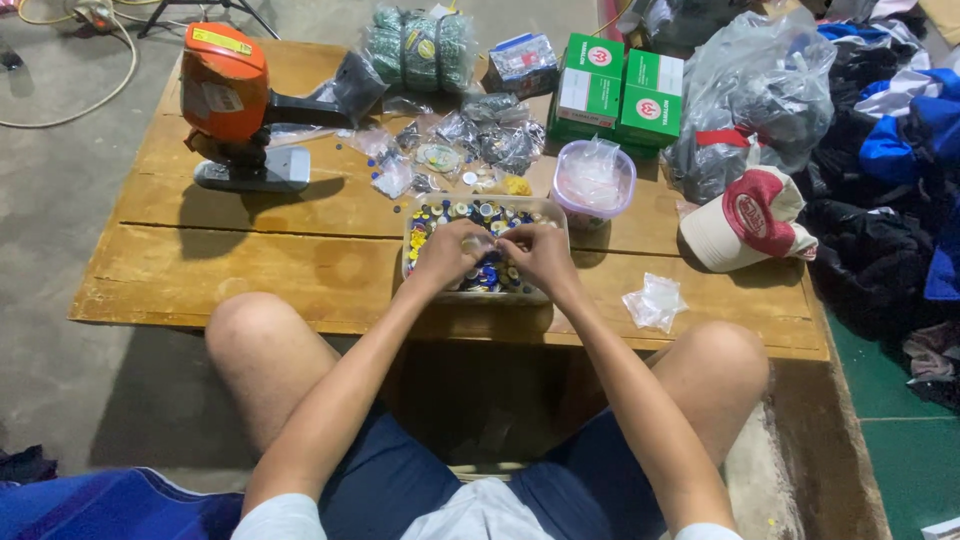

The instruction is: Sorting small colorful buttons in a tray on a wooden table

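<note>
So, left to right on the low wooden table: an orange cutting machine sits near the far left corner. At the middle of the near edge is a clear tray of small colourful buttons. Left hand and right hand hover over it, fingertips pinched together on something tiny, can't tell what. A red-and-white cap rests by the right edge.

One wooden counter; two hands, the left hand and the right hand, both over one clear tray of small coloured pieces, too many to count; two green boxes at the far side; one orange cutting machine far left; one round lidded tub; one red-and-cream cap right; one small empty plastic bag near right.
</note>
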